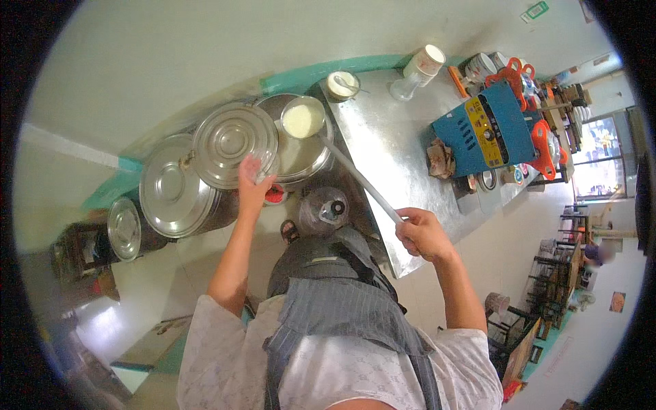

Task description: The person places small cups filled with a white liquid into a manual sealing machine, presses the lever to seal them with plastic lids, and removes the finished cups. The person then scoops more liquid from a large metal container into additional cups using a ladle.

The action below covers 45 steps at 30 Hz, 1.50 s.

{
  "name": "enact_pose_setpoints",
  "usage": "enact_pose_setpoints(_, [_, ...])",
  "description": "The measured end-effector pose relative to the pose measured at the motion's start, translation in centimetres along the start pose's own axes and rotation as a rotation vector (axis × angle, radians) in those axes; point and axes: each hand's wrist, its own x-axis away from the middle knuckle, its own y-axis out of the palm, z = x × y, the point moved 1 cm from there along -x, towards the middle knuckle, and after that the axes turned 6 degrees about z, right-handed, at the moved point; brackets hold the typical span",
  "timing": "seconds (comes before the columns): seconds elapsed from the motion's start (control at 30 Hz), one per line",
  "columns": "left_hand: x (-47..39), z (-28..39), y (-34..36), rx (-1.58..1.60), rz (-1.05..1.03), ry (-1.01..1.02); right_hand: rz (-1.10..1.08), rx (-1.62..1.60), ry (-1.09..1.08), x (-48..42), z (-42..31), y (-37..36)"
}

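Observation:
My right hand [423,233] is closed round the end of a long metal ladle handle. The ladle's bowl [303,118] holds a pale, creamy liquid and hangs over a large steel pot [328,148] with more pale liquid in it. At the near edge of a round metal lid [236,136], my left hand [253,177] has its fingers against the lid and something clear, perhaps thin plastic. That lid is held beside the pot and partly overlaps it. Whether the left fingers grip the lid's rim or the plastic is partly hidden.
A second lidded pot [177,187] and a smaller lidded one [124,229] stand at left. The steel table [379,123] carries a white-filled bowl [342,84], stacked cups [424,64] and a blue sealing machine [482,130]. A large clear bottle [312,210] stands on the floor. A person [597,252] is far off at right.

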Motion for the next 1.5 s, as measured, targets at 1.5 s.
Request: enact_pose_setpoints(1.5, [-7.2, -1.0, 10.0, -0.105, 0.144, 0.161, 0.172, 0.341, -0.293, 3.0, -0.1, -5.3])
